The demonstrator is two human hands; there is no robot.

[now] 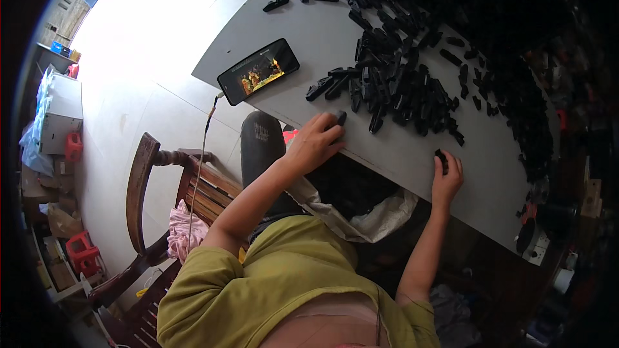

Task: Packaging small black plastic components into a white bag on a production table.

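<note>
At the table point(387, 158), a black piece point(341, 118) touches the fingertips of the half-curled left hand point(313, 143), grip unclear. The right hand point(447, 179) pinches a second piece point(441, 154) at its fingertips.

Home workroom, perhaps — wooden armchair point(216, 194), tiled floor point(135, 90), heaped black parts point(387, 87).

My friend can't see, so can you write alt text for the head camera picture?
A left hand touches a black piece at a gray table's edge; the right hand holds another piece. More black pieces lie beyond, with a phone to the left.
</note>
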